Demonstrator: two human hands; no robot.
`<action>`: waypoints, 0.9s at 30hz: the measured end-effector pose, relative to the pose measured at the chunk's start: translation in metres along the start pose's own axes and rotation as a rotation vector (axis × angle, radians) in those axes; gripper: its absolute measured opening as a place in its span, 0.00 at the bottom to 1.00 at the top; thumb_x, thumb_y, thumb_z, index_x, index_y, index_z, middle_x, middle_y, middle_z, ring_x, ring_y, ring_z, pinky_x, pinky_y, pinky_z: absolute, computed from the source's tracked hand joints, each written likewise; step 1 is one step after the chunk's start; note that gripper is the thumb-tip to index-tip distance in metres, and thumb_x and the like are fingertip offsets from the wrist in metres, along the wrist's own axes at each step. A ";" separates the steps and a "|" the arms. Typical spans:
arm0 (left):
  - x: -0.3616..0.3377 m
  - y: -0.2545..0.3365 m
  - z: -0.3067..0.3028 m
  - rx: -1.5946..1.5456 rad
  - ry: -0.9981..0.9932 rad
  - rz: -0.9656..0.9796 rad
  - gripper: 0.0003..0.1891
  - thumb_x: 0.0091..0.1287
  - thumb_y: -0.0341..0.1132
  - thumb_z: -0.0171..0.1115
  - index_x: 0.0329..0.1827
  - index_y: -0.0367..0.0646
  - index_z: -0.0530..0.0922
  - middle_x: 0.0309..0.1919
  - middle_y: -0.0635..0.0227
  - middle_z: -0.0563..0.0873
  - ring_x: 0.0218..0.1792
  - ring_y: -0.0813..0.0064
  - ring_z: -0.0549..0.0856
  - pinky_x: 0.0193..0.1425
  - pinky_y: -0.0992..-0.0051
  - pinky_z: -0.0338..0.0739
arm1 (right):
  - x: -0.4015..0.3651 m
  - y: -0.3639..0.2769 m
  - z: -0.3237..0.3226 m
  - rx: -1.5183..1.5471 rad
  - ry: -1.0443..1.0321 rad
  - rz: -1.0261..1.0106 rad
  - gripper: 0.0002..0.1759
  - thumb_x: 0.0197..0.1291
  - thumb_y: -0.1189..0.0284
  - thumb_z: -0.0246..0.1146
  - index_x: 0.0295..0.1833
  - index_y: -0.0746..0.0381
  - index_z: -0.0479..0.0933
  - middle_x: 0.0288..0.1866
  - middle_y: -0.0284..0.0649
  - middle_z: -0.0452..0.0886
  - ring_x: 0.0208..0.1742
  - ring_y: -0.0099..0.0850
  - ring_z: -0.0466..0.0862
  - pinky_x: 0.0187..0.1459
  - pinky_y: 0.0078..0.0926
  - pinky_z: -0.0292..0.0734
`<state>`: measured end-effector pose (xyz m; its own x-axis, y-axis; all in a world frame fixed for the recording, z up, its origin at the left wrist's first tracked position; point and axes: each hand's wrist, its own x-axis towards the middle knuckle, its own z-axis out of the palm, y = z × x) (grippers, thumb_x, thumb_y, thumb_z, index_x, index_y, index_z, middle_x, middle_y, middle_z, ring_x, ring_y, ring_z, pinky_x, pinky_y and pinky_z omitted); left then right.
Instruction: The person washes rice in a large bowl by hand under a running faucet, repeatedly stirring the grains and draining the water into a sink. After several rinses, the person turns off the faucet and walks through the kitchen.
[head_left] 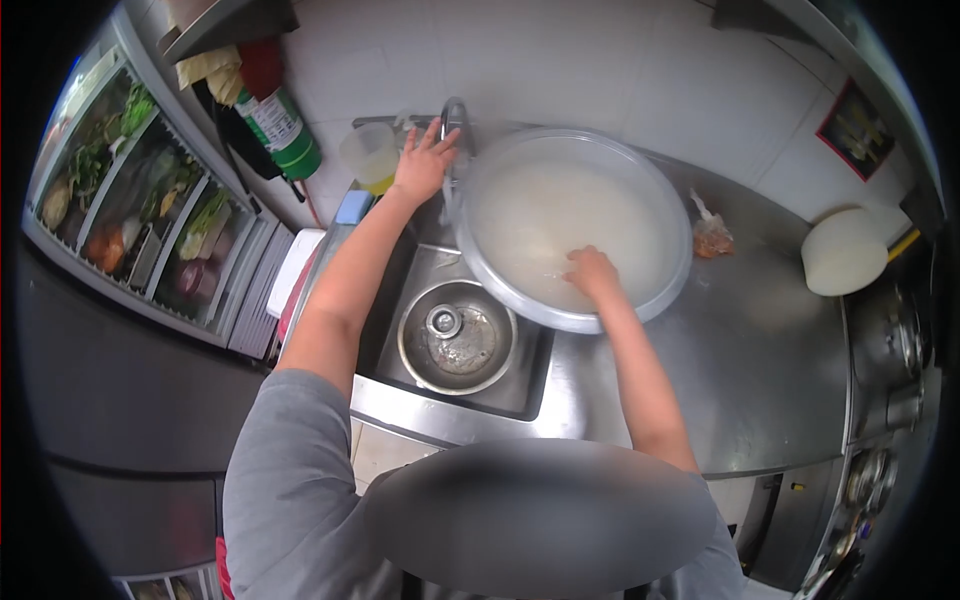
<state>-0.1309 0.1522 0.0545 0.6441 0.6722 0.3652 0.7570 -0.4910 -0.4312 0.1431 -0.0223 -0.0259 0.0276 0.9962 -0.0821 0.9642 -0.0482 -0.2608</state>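
Observation:
A large translucent basin [672, 290] of cloudy, whitish water stands over the right side of the sink and the counter. My right hand [596, 274] reaches over its near rim, fingers loosely bent and apart, with the tips at the water's surface. Up at the faucet [455, 112], my left hand [424, 168] has its fingers spread, right beside the spout and the basin's left rim. Inside the sink [525, 385] sits a round metal bowl [478, 375] with a small metal cup-like piece [444, 321] in it.
Behind my left hand stands a clear jug [368, 150] of yellowish liquid, near a blue sponge [354, 207]. A small knotted plastic bag [712, 238] lies on the steel counter [770, 370]. A glass-front fridge [140, 190] borders the left, and a white bowl [843, 252] the right.

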 end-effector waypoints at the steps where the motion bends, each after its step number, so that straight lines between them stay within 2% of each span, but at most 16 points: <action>1: -0.010 -0.016 0.011 0.026 0.014 -0.061 0.19 0.56 0.30 0.51 0.52 0.55 0.74 0.65 0.81 0.61 0.69 0.68 0.52 0.67 0.52 0.51 | 0.001 -0.002 0.001 0.051 0.073 0.005 0.15 0.49 0.69 0.61 0.45 0.59 0.76 0.47 0.43 0.74 0.49 0.41 0.74 0.48 0.36 0.73; 4: -0.031 -0.052 0.038 0.050 0.050 -0.143 0.21 0.57 0.29 0.51 0.55 0.50 0.72 0.66 0.79 0.61 0.68 0.65 0.56 0.67 0.57 0.54 | 0.005 -0.035 -0.003 0.200 0.287 -0.121 0.13 0.50 0.70 0.61 0.43 0.59 0.77 0.45 0.43 0.75 0.48 0.42 0.75 0.47 0.36 0.72; 6: -0.033 -0.056 0.057 -0.514 0.246 -0.095 0.22 0.57 0.26 0.51 0.58 0.46 0.69 0.65 0.72 0.63 0.66 0.61 0.60 0.65 0.65 0.60 | 0.007 -0.080 -0.007 0.384 0.434 -0.310 0.12 0.52 0.70 0.59 0.43 0.60 0.77 0.42 0.45 0.77 0.46 0.42 0.75 0.47 0.36 0.71; 7: -0.034 -0.046 0.061 -0.738 0.546 -0.182 0.20 0.58 0.25 0.52 0.55 0.42 0.70 0.59 0.60 0.70 0.59 0.58 0.70 0.58 0.71 0.67 | 0.008 -0.112 -0.007 0.457 0.444 -0.381 0.12 0.52 0.70 0.58 0.43 0.61 0.77 0.41 0.45 0.77 0.45 0.42 0.76 0.47 0.35 0.71; 9: -0.042 -0.033 0.094 -1.063 0.554 -0.709 0.16 0.56 0.25 0.54 0.49 0.37 0.73 0.49 0.54 0.78 0.51 0.60 0.77 0.52 0.67 0.71 | 0.018 -0.169 0.009 0.672 0.284 -0.461 0.13 0.55 0.69 0.55 0.43 0.62 0.77 0.42 0.47 0.76 0.44 0.43 0.76 0.48 0.36 0.70; 10: -0.044 -0.027 0.113 -1.236 0.400 -0.842 0.11 0.56 0.26 0.56 0.43 0.35 0.77 0.36 0.55 0.82 0.39 0.66 0.83 0.44 0.69 0.75 | 0.032 -0.193 0.027 0.673 0.286 -0.451 0.13 0.55 0.69 0.55 0.43 0.62 0.77 0.42 0.47 0.76 0.44 0.43 0.76 0.48 0.36 0.70; 11: -0.043 -0.023 0.123 -1.665 0.094 -1.017 0.07 0.57 0.25 0.55 0.37 0.34 0.78 0.30 0.61 0.82 0.32 0.72 0.83 0.37 0.73 0.77 | 0.055 -0.213 0.053 0.792 0.205 -0.327 0.12 0.56 0.71 0.55 0.43 0.63 0.76 0.40 0.43 0.77 0.42 0.36 0.77 0.43 0.31 0.72; 12: -0.046 -0.015 0.123 -2.040 0.182 -1.077 0.06 0.57 0.23 0.54 0.36 0.32 0.77 0.30 0.61 0.81 0.30 0.74 0.82 0.35 0.77 0.79 | 0.078 -0.225 0.079 0.908 0.120 -0.200 0.11 0.56 0.73 0.55 0.43 0.64 0.75 0.39 0.40 0.77 0.41 0.29 0.77 0.39 0.27 0.74; 14: -0.051 -0.022 0.119 -2.141 0.081 -0.991 0.07 0.57 0.22 0.52 0.36 0.30 0.77 0.30 0.59 0.81 0.30 0.70 0.82 0.36 0.75 0.80 | 0.132 -0.240 0.119 1.620 -0.137 0.240 0.13 0.57 0.75 0.51 0.48 0.65 0.72 0.40 0.38 0.76 0.38 0.27 0.76 0.38 0.28 0.75; 15: -0.055 -0.033 0.119 -2.170 -0.035 -0.930 0.07 0.58 0.24 0.52 0.36 0.31 0.77 0.30 0.59 0.81 0.31 0.70 0.82 0.36 0.75 0.79 | 0.154 -0.242 0.129 1.778 -0.146 0.350 0.15 0.58 0.76 0.49 0.52 0.65 0.68 0.42 0.39 0.76 0.36 0.29 0.76 0.38 0.30 0.77; 18: -0.080 -0.082 0.118 -2.068 -0.179 -0.878 0.08 0.58 0.27 0.54 0.37 0.34 0.77 0.31 0.61 0.81 0.32 0.71 0.81 0.36 0.75 0.78 | 0.205 -0.255 0.157 2.056 -0.104 0.362 0.14 0.57 0.77 0.49 0.49 0.69 0.67 0.43 0.44 0.76 0.43 0.35 0.78 0.43 0.33 0.78; 22: -0.140 -0.140 0.139 -1.768 -0.303 -0.863 0.09 0.57 0.33 0.58 0.38 0.40 0.79 0.33 0.65 0.82 0.33 0.77 0.80 0.36 0.76 0.74 | 0.241 -0.267 0.149 2.305 -0.176 0.322 0.13 0.54 0.82 0.55 0.46 0.71 0.68 0.43 0.48 0.75 0.45 0.38 0.78 0.48 0.33 0.76; 24: -0.186 -0.155 0.139 -1.561 -0.237 -0.753 0.10 0.56 0.37 0.60 0.36 0.41 0.81 0.31 0.70 0.83 0.34 0.79 0.79 0.39 0.76 0.73 | 0.274 -0.248 0.158 2.168 -0.112 0.350 0.10 0.58 0.80 0.53 0.46 0.72 0.68 0.43 0.47 0.74 0.44 0.41 0.77 0.49 0.34 0.76; 25: -0.215 -0.156 0.142 -1.606 -0.203 -0.745 0.11 0.56 0.38 0.61 0.37 0.42 0.81 0.31 0.70 0.83 0.34 0.80 0.79 0.39 0.76 0.73 | 0.284 -0.231 0.163 2.160 -0.116 0.346 0.10 0.60 0.75 0.51 0.44 0.70 0.69 0.41 0.45 0.74 0.45 0.41 0.76 0.50 0.39 0.74; 26: -0.245 -0.163 0.132 -1.540 -0.329 -0.650 0.19 0.61 0.45 0.57 0.48 0.41 0.77 0.45 0.64 0.81 0.47 0.71 0.77 0.52 0.72 0.71 | 0.313 -0.200 0.183 2.071 -0.235 0.320 0.15 0.61 0.68 0.51 0.49 0.66 0.67 0.42 0.44 0.73 0.45 0.39 0.74 0.50 0.47 0.69; 27: -0.270 -0.165 0.105 -1.625 -0.452 -0.850 0.21 0.61 0.47 0.57 0.49 0.42 0.76 0.45 0.65 0.80 0.46 0.73 0.77 0.50 0.73 0.72 | 0.313 -0.203 0.167 1.935 -0.137 0.445 0.23 0.58 0.60 0.52 0.56 0.61 0.62 0.47 0.45 0.68 0.46 0.40 0.70 0.51 0.56 0.64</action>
<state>-0.4416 0.1098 -0.0591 0.2245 0.9276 -0.2986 0.3442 0.2111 0.9148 -0.0885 0.2875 -0.1594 0.0346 0.8878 -0.4590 -0.6228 -0.3400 -0.7046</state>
